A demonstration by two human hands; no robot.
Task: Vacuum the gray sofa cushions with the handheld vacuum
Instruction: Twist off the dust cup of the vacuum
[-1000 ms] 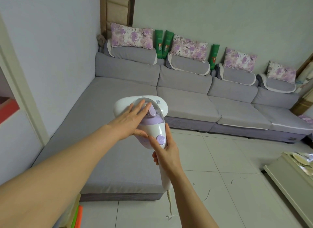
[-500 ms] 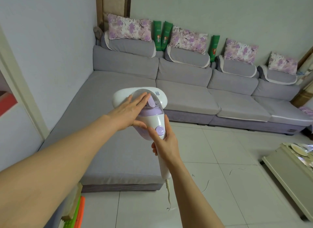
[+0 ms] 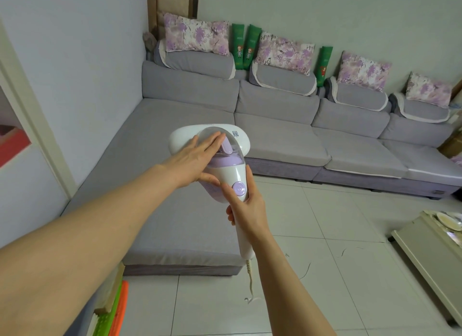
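The gray sofa fills the corner of the room, and the handheld vacuum is held in the air above its near cushion. The right hand grips the handle, fingers wrapped closed; the left hand lies flat and open on the clear dome

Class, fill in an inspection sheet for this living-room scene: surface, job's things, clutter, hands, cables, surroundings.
Surface: gray L-shaped fabric sofa, seat cushions bare.
Job's things: white and lilac handheld vacuum, held in the air above the sofa's near section.
Clutter: purple floral pillows and green printed tubes along the backrest.
Hands: left hand flat on the vacuum's clear dome; right hand gripping the handle.
Cables: cream cord hanging from the handle.
Surroundings: white tiled floor; pale low table at right.
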